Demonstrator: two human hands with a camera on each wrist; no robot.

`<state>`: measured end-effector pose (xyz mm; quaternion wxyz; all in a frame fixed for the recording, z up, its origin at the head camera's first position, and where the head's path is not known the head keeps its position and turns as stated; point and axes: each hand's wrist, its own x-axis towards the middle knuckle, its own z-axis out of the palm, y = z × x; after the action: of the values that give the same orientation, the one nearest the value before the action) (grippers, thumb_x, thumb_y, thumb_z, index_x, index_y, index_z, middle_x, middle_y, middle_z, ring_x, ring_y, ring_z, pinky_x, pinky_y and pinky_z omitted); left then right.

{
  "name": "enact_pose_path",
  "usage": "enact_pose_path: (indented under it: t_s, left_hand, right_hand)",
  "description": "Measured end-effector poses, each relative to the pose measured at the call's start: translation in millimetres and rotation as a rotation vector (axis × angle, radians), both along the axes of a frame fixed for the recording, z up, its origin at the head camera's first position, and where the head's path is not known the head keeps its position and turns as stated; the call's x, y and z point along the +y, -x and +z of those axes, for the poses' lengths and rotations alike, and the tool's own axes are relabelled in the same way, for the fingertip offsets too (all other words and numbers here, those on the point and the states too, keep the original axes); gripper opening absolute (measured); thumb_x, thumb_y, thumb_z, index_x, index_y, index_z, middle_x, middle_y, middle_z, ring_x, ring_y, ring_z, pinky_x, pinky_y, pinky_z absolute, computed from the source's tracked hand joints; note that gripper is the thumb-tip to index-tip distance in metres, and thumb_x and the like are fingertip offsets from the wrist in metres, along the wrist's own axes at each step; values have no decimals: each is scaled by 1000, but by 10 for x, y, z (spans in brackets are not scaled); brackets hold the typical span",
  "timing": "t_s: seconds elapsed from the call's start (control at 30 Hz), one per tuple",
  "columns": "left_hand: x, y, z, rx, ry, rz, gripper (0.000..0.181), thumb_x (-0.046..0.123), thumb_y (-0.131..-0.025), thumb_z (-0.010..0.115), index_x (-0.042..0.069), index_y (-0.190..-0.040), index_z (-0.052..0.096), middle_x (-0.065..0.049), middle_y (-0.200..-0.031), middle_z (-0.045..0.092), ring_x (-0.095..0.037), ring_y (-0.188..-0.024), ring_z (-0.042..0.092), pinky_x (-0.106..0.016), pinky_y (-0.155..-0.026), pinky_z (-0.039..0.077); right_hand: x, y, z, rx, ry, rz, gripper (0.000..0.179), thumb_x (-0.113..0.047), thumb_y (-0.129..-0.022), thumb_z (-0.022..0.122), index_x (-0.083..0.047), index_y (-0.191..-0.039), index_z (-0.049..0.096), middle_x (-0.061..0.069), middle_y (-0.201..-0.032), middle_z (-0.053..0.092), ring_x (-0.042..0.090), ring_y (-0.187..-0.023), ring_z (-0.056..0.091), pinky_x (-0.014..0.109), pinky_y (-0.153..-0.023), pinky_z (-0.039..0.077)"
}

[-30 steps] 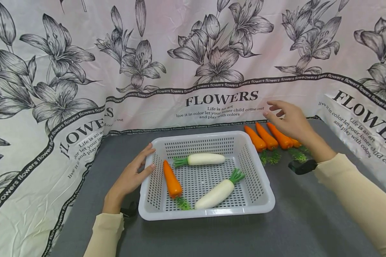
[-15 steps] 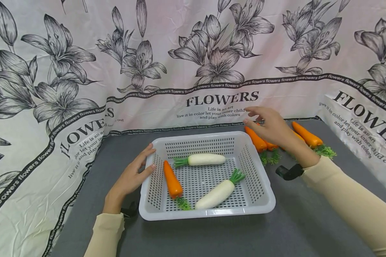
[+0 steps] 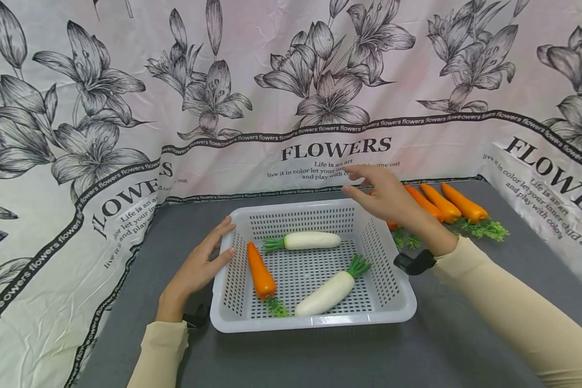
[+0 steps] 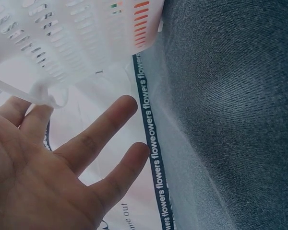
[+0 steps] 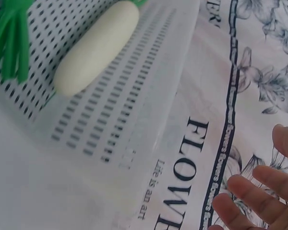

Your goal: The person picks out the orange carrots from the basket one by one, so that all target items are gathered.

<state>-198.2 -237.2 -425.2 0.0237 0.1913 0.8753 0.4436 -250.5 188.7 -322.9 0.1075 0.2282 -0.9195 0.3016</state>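
Observation:
A white perforated plastic basket [image 3: 315,323] sits on the grey tabletop, holding one orange carrot [image 3: 260,272] and two white radishes, the rear radish [image 3: 315,241] and the front radish [image 3: 326,294]. My left hand [image 3: 200,264] rests against the basket's left rim; in the left wrist view its fingers [image 4: 105,129] are spread, some touching the rim. Above the basket's back right corner hovers my right hand [image 3: 385,196], fingers loosely extended and holding nothing. Several carrots [image 3: 461,203] lie in a row on the table right of the basket, the nearest one partly hidden by that hand.
A white cloth [image 3: 315,97] printed with flowers and lettering hangs behind the table and along both sides. Grey tabletop [image 3: 310,361] stretches in front of the basket. Green carrot leaves [image 3: 482,228] spread out toward the front right.
My right hand has moved left from over the row of carrots to the basket's back right corner, uncovering more carrots. The left hand and the basket's contents stay put.

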Motion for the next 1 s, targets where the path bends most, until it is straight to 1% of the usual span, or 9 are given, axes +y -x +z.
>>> enact_pose_path:
  t_s: [0.13,0.27,0.37,0.47,0.6,0.67,0.83,1.0]
  left_hand:
    - [4,-3,9,-4,3,4,61,33,-102,58,26,-159,35,5,-172,15,-37,-111,62,-27,-65,63]
    - [-1,1,11,-9,2,2,61,34,-103,58,27,-159,35,6,-172,15,-37,-112,62,-27,-66,63]
    - [-8,1,7,-9,0,-3,61,33,-103,58,27,-159,35,6,-172,15,-37,-112,61,-27,-65,63]
    - [-9,-1,3,-7,-2,-6,61,33,-103,58,27,-159,35,6,-172,15,-36,-111,61,-27,-65,63]
    - [-5,5,-2,2,10,-4,62,33,-103,58,26,-159,34,4,-172,16,-35,-111,61,-27,-66,62]
    - [-2,9,-3,8,20,-2,62,33,-103,58,25,-159,34,4,-172,16,-35,-110,61,-27,-67,62]
    - [4,11,3,17,30,1,61,33,-103,58,23,-159,35,3,-172,17,-34,-109,61,-28,-69,62]
    - [7,6,10,10,25,2,62,34,-103,58,24,-159,35,3,-172,17,-35,-111,61,-28,-67,63]
  right_hand:
    - [-84,5,-16,-28,6,24,53,-29,-101,63,-8,-148,52,19,-137,64,35,-108,64,50,-85,56]
    - [-182,5,-41,-80,29,44,54,-33,-101,63,-9,-148,52,17,-142,60,35,-113,63,52,-90,56]
    - [-273,6,-81,-96,43,66,53,-34,-101,64,-9,-146,54,14,-145,59,35,-116,63,52,-95,55]
    - [-368,-3,-139,-98,44,89,52,-34,-100,64,-9,-145,56,12,-146,58,33,-114,63,51,-96,54]
    - [-504,-29,-228,-93,28,126,50,-33,-100,65,-9,-144,58,11,-145,60,29,-108,63,47,-91,55]
    - [-575,-46,-265,-103,25,145,50,-32,-99,66,-10,-143,58,12,-141,62,28,-106,64,45,-89,55]
    - [-743,-88,-315,-128,2,176,50,-33,-98,67,-11,-142,59,13,-131,68,29,-108,66,46,-90,56]
    - [-893,-91,-375,-112,-44,210,51,-35,-97,68,-9,-141,60,11,-129,70,29,-107,66,45,-91,56]
